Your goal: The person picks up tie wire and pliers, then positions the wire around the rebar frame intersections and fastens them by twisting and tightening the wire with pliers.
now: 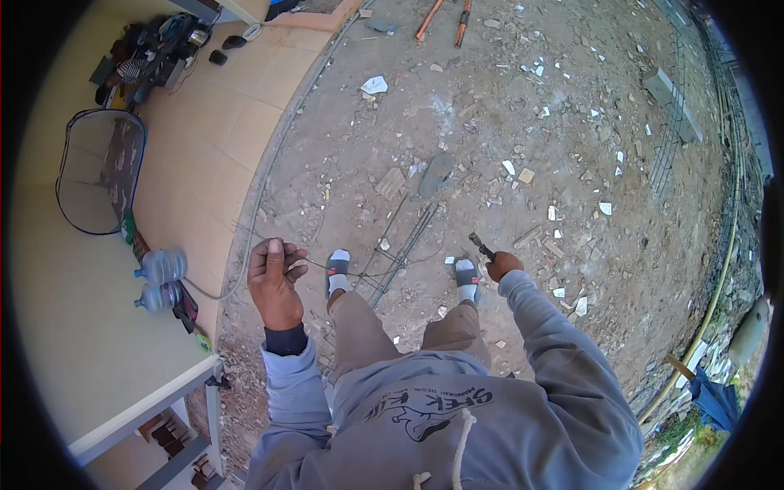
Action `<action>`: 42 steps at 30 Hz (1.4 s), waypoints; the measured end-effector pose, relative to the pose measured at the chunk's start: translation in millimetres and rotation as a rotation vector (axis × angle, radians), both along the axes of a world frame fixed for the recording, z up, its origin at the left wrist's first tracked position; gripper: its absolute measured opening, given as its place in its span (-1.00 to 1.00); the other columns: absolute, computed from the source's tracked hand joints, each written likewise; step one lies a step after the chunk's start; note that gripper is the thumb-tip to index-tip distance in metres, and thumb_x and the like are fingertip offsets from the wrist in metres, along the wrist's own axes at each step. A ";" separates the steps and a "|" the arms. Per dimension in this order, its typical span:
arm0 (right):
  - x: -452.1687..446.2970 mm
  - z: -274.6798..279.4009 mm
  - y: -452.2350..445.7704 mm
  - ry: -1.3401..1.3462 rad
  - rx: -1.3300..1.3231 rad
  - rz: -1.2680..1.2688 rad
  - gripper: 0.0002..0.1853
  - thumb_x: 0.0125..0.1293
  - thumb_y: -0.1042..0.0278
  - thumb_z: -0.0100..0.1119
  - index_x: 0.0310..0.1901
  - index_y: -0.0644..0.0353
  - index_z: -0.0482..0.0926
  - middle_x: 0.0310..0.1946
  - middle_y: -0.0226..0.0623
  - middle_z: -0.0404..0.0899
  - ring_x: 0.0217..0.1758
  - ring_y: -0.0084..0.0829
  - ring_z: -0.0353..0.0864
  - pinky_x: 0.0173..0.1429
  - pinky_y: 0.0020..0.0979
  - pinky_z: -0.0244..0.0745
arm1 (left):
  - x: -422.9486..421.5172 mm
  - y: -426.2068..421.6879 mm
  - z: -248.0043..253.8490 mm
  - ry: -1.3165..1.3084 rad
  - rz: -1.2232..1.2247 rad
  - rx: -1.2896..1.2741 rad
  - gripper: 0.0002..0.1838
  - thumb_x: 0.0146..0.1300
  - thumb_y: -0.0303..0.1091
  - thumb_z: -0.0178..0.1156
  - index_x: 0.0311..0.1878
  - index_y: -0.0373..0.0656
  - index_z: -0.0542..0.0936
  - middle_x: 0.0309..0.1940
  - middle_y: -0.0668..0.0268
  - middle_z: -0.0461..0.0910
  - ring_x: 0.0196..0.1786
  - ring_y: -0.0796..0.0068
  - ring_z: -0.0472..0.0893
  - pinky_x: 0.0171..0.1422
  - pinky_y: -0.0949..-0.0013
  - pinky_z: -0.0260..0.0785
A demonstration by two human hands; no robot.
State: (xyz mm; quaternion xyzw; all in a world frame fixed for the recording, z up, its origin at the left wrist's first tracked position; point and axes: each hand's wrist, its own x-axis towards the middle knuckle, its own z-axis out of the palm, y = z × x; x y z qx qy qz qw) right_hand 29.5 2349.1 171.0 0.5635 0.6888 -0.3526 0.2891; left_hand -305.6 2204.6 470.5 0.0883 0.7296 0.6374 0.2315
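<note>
My left hand (278, 283) is raised on the left, its thumb pressed to the fingers around some thin tie wire (317, 263). Wire ends stick out on both sides of that hand. On the right, my right hand (504, 266) is closed on the handles of a dark pair of pliers (480, 244), whose head points up and to the left. Between my feet a narrow steel rebar frame (402, 255) lies on the ground, with long bars and cross ties. Both hands are above it and apart from it. Part of the frame is hidden by my left leg.
Broken tile pieces (374, 85) litter the dirt ground (482, 147). Orange-handled long tools (463, 24) lie at the top. A tiled porch (237, 122) with water jugs (161, 266) is on the left. Another rebar frame (674, 122) and a concrete block (671, 104) stand at right.
</note>
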 end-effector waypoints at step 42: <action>-78.5 -55.1 -142.0 0.368 0.145 0.762 -0.81 0.26 0.19 0.01 -0.27 0.09 0.55 -0.41 -0.08 0.60 -0.29 0.01 0.58 -0.22 -0.04 0.45 | 190.3 -337.4 -256.4 -1.067 -0.975 -0.587 -0.69 0.07 -0.13 0.30 -0.24 -0.17 0.65 -0.49 0.32 0.62 -0.38 0.48 0.59 -0.22 0.39 0.45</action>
